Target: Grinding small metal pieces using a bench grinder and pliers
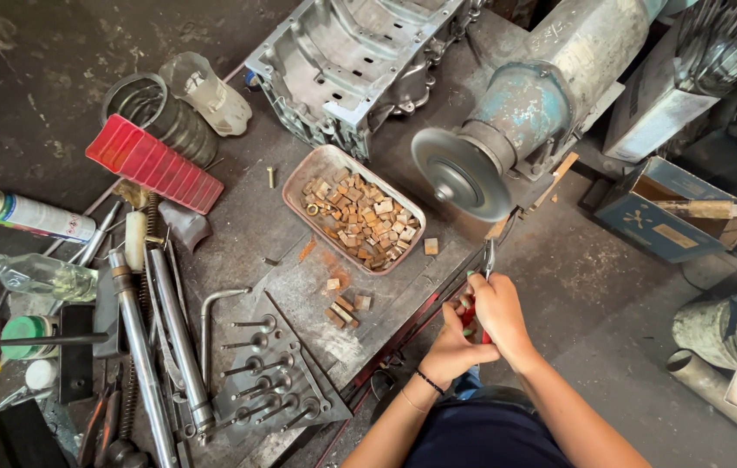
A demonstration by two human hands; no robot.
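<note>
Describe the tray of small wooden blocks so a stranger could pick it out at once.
Start at the bench grinder's round grey wheel above the two hands. Just left of the wheel, on the workbench, lies a shallow rounded-rectangle metal tray heaped with small tan blocks. Nothing else there holds blocks; only a few lie loose beside it.

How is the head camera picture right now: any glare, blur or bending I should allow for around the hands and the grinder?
Head view: even, soft light with faint shadows; sharp at the centre, so the grinding wheel and tray of small blocks read clearly. Both hands, left hand and right hand, are crisp, without motion blur. Mild glare on the engine casing; wide-angle bending at the edges; dim left corner.
</note>
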